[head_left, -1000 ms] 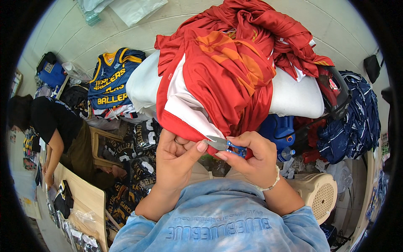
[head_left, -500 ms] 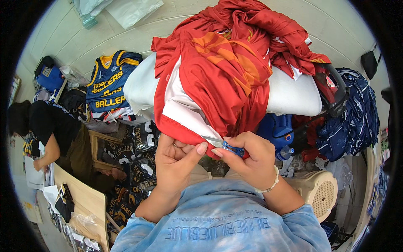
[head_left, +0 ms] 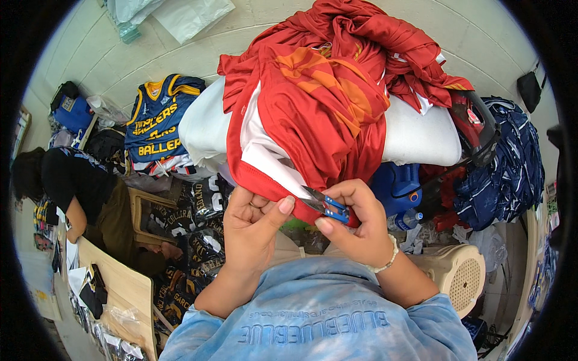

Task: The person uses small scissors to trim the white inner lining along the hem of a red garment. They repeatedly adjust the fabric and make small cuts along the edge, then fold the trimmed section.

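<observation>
A heap of red garments (head_left: 337,144) with orange and white panels lies over a white padded board (head_left: 421,138). Its red stitched hem hangs at the near side. My left hand (head_left: 253,225) pinches that hem between thumb and fingers. In my right hand (head_left: 361,222) are small blue thread snips (head_left: 334,209), held between thumb and fingers. Their dark pointed blades lie close to the hem, just right of my left thumb, and look parted. Whether a thread lies between the blades is too small to tell.
Navy-and-yellow jerseys (head_left: 159,123) lie left of the board; dark blue garments (head_left: 506,162) hang at right. A beige plastic stool (head_left: 460,274) stands near my right elbow. Another person (head_left: 78,186) bends at far left beside a wooden table (head_left: 126,295). Bagged black jerseys (head_left: 205,240) lie below.
The snips have turned, their blades parting and pulling slightly away from the hem. My right hand has shifted a little. My left hand keeps its hold on the hem.
</observation>
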A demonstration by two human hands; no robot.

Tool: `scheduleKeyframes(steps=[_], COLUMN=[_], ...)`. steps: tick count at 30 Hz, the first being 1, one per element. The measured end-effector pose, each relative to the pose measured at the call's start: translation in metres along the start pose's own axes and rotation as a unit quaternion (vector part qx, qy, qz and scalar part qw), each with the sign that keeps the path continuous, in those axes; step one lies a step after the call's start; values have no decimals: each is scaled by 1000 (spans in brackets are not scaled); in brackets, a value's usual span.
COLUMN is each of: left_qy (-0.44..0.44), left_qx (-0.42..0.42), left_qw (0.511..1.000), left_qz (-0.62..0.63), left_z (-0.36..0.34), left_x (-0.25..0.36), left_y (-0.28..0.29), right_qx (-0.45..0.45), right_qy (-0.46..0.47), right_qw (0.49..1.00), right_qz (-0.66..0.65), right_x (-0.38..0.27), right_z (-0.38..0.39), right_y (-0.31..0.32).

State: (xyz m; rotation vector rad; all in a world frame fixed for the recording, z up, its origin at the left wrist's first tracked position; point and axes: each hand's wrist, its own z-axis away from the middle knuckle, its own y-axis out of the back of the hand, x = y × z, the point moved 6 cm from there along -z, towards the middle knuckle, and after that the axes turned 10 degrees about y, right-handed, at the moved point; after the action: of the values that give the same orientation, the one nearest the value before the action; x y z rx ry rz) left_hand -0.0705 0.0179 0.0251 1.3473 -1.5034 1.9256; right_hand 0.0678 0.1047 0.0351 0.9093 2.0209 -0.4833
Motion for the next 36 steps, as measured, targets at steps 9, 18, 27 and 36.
scheduleKeyframes(steps=[9, 18, 27, 36], left_qy=[-16, -17, -14, -3], left_qx=[-28, -40, -10, 2], left_qw=[999, 999, 1000, 1000], left_qz=[-17, 5, 5, -12], left_z=[0, 1, 2, 3], left_x=[1, 1, 2, -3], left_y=[0, -3, -4, -1], right_qx=[-40, -49, -48, -69], right_qy=[157, 123, 145, 122], right_qw=[968, 977, 972, 968], right_qz=[191, 167, 179, 206], right_x=[-17, -17, -20, -17], right_z=[-5, -7, -10, -8], right_y=[3, -2, -4, -3])
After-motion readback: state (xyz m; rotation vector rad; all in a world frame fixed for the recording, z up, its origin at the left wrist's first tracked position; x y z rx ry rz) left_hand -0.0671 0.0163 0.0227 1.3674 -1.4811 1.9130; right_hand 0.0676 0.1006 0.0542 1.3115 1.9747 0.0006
